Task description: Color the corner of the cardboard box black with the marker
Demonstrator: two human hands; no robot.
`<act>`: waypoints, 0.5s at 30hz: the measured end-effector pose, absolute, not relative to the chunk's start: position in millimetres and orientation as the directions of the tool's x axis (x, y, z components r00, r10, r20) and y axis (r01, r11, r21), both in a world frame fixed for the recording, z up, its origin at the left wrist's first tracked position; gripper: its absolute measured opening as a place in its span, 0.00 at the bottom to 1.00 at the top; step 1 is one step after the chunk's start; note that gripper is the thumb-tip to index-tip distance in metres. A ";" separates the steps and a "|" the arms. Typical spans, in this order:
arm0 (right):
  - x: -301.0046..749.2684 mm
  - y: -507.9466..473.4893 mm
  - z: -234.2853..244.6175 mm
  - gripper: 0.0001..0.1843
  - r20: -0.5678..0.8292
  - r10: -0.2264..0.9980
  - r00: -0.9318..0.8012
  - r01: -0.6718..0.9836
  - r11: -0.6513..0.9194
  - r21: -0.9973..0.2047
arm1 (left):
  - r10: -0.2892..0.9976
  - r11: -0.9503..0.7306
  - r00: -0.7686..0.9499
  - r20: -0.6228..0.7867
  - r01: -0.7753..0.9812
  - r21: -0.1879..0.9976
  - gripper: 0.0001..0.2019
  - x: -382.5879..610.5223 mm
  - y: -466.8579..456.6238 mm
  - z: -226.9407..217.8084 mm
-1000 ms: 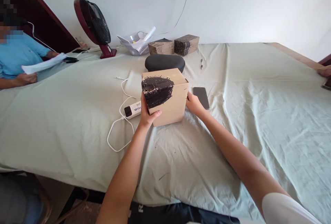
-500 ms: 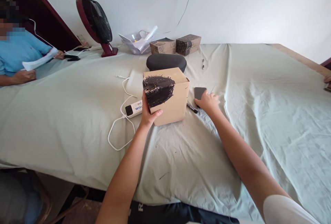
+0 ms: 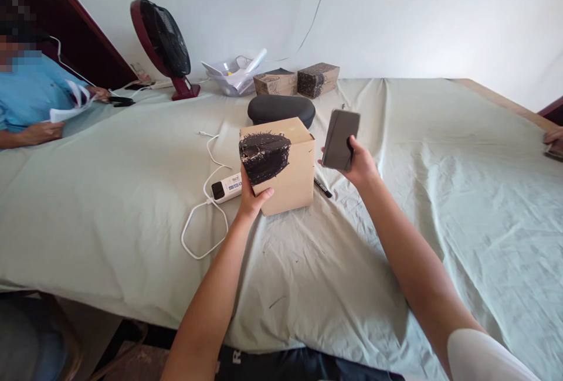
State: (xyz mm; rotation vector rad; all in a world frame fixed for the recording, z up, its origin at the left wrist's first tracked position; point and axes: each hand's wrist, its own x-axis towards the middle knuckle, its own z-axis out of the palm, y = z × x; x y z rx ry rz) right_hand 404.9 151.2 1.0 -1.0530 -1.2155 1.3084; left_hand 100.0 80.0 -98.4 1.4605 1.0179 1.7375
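A dark phone (image 3: 339, 135), apparently blank, is held tilted beside a black-patched cardboard box (image 3: 295, 173).

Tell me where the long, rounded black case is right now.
In the head view, the long, rounded black case sits upper centre on the pale green cloth, just behind the tan cardboard box and left of the dark rectangular phone.

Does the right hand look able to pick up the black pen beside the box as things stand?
Probably not, while the right hand holds the phone. Otherwise the way seems free: the black pen lies beside the cardboard box, its near end uncovered.
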 end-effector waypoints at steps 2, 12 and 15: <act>403.6 140.1 22.1 0.33 0.100 0.973 -0.207 -0.307 0.033 -0.951 | 0.860 -0.489 -0.168 0.483 0.002 0.872 0.60 100.1 81.9 -102.3; 375.9 79.9 87.4 0.42 0.152 0.961 -0.232 -0.302 0.078 -0.950 | 0.868 -0.483 -0.119 0.481 0.017 0.876 0.60 99.8 85.2 -114.4; 370.0 59.3 103.0 0.33 0.215 0.927 -0.307 -0.460 0.053 -0.886 | 0.874 -0.467 -0.135 0.466 0.026 0.884 0.61 100.6 84.5 -117.4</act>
